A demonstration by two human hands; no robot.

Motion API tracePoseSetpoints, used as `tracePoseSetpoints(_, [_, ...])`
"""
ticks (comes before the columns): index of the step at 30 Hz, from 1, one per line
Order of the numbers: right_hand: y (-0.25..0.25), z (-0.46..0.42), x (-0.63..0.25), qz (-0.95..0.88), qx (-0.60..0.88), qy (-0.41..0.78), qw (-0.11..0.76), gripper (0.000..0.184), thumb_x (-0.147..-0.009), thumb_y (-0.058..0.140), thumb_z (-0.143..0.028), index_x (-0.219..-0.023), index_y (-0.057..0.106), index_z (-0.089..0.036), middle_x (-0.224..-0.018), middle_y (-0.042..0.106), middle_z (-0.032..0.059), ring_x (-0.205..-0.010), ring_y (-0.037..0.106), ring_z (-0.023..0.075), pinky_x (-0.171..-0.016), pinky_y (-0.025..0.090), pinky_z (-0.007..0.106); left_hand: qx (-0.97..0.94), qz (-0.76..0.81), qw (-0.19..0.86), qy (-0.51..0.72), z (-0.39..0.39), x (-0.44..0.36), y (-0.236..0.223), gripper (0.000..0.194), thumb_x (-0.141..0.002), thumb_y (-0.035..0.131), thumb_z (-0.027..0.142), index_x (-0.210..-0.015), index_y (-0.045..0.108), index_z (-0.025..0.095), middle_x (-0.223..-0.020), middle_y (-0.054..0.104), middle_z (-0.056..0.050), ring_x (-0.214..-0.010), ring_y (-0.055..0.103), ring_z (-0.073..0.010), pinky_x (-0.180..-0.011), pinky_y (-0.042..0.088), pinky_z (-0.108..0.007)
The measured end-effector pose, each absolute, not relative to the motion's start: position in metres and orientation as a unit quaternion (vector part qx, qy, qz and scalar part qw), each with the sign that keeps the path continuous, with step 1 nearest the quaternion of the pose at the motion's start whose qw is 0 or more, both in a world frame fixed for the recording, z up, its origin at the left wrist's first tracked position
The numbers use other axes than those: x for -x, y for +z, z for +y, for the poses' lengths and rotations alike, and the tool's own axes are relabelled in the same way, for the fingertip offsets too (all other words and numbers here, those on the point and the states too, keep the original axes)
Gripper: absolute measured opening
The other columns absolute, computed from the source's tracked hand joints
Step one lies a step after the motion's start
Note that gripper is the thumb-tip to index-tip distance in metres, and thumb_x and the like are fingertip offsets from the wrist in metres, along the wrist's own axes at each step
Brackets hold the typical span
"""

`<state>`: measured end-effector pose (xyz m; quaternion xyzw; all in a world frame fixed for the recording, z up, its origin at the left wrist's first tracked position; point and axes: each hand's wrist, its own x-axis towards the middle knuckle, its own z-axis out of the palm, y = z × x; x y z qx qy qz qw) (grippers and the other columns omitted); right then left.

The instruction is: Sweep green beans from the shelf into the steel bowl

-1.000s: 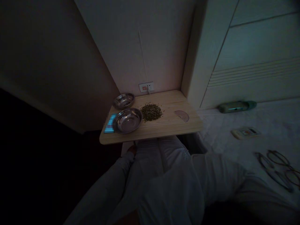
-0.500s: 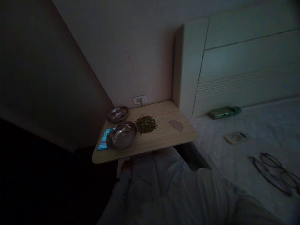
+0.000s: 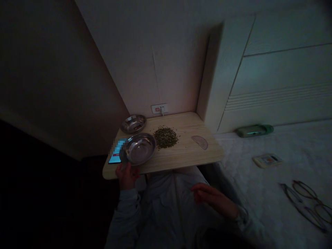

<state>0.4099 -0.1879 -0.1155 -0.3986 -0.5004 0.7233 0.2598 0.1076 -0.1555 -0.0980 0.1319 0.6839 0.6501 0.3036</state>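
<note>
My left hand (image 3: pixel 127 176) is at the front left edge of the small wooden table (image 3: pixel 178 159), its fingers apart and just below a shiny metal bowl (image 3: pixel 140 149). Whether the fingertips touch the bowl's rim I cannot tell. Over my lap, short of the table edge, my right hand (image 3: pixel 211 197) points left with fingers loosely stretched and nothing visible in it. A heap of small dark green grains (image 3: pixel 166 137) lies right of the bowl. Behind is a second metal bowl (image 3: pixel 133 124) with something small and reddish inside. A clear protractor (image 3: pixel 200 142) rests on the table's right part.
A lit phone (image 3: pixel 118 151) lies left of the near bowl, partly covered by it. On the bed to the right are a green bottle-like object (image 3: pixel 254 130), a pale phone-shaped item (image 3: pixel 267 160) and glasses (image 3: pixel 302 204). A wall socket (image 3: pixel 159 108) holds a plug.
My left hand has risen from below the table edge to the near bowl's front. My right hand has come into view over my lap. The view has shifted slightly.
</note>
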Motion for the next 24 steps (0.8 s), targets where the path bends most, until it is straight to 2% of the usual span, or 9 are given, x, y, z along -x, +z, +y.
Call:
tracePoseSetpoints(2, [-0.13, -0.191, -0.417, -0.444, 0.437, 0.726, 0.292, 0.045, -0.067, 0.059, -0.058, -0.087, 0.061, -0.018, -0.065, 0.055, 0.0004, -0.063, 0.049, 0.013, -0.061, 0.039, 0.028, -0.117, 0.683, 0.311, 0.651, -0.148, -0.106, -0.093, 0.052, -0.068, 0.057, 0.028, -0.114, 0.032, 0.031, -0.107, 0.052, -0.003, -0.048, 0.054, -0.0081, -0.038, 0.042, -0.023])
tracePoseSetpoints(4, [-0.141, -0.192, -0.418, -0.405, 0.459, 0.724, 0.316, 0.046, -0.063, 0.062, -0.059, -0.084, 0.061, -0.018, -0.061, 0.052, -0.0011, -0.059, 0.046, 0.0119, -0.058, 0.037, 0.028, -0.127, 0.683, 0.33, 0.639, -0.143, -0.103, -0.092, 0.06, -0.067, 0.06, 0.024, -0.118, 0.03, 0.033, -0.117, 0.049, -0.004, -0.048, 0.055, -0.0075, -0.038, 0.043, -0.023])
tracePoseSetpoints(9, [-0.159, -0.187, -0.409, -0.408, 0.482, 0.705, 0.322, 0.046, -0.062, 0.063, -0.057, -0.085, 0.06, -0.018, -0.061, 0.055, -0.0004, -0.059, 0.047, 0.0127, -0.059, 0.036, 0.029, -0.137, 0.685, 0.357, 0.621, -0.138, -0.097, -0.102, 0.075, -0.068, 0.06, 0.021, -0.126, 0.016, 0.04, -0.122, 0.047, -0.005, -0.051, 0.056, -0.0069, -0.044, 0.049, -0.025])
tracePoseSetpoints(12, [-0.163, -0.179, -0.404, -0.424, 0.493, 0.689, 0.32, 0.044, -0.063, 0.061, -0.057, -0.083, 0.06, -0.018, -0.06, 0.055, -0.0003, -0.057, 0.047, 0.0131, -0.057, 0.036, 0.029, -0.132, 0.68, 0.339, 0.637, -0.137, -0.094, -0.109, 0.081, -0.067, 0.06, 0.018, -0.126, 0.009, 0.041, -0.12, 0.047, -0.004, -0.048, 0.054, -0.0055, -0.048, 0.053, -0.029])
tracePoseSetpoints(16, [-0.164, -0.174, -0.4, -0.407, 0.508, 0.684, 0.328, 0.041, -0.06, 0.062, -0.054, -0.079, 0.06, -0.019, -0.059, 0.056, -0.0006, -0.058, 0.049, 0.0142, -0.056, 0.037, 0.029, -0.139, 0.676, 0.347, 0.634, -0.139, -0.092, -0.113, 0.081, -0.067, 0.059, 0.018, -0.127, 0.01, 0.041, -0.112, 0.05, -0.003, -0.05, 0.057, -0.0076, -0.053, 0.055, -0.032])
tracePoseSetpoints(20, [-0.166, -0.177, -0.399, -0.383, 0.516, 0.685, 0.343, 0.041, -0.056, 0.064, -0.053, -0.077, 0.06, -0.018, -0.058, 0.057, -0.0005, -0.058, 0.05, 0.014, -0.057, 0.037, 0.029, -0.124, 0.677, 0.358, 0.631, -0.139, -0.096, -0.105, 0.073, -0.07, 0.057, 0.017, -0.127, 0.018, 0.039, -0.107, 0.052, -0.003, -0.05, 0.057, -0.0082, -0.054, 0.054, -0.032])
tracePoseSetpoints(24, [-0.171, -0.181, -0.401, -0.359, 0.517, 0.694, 0.351, 0.041, -0.053, 0.067, -0.051, -0.075, 0.059, -0.018, -0.056, 0.056, -0.0006, -0.056, 0.049, 0.0131, -0.054, 0.036, 0.028, -0.105, 0.682, 0.373, 0.621, -0.138, -0.102, -0.091, 0.056, -0.072, 0.053, 0.014, -0.121, 0.033, 0.033, -0.09, 0.054, 0.0, -0.048, 0.055, -0.008, -0.051, 0.053, -0.029])
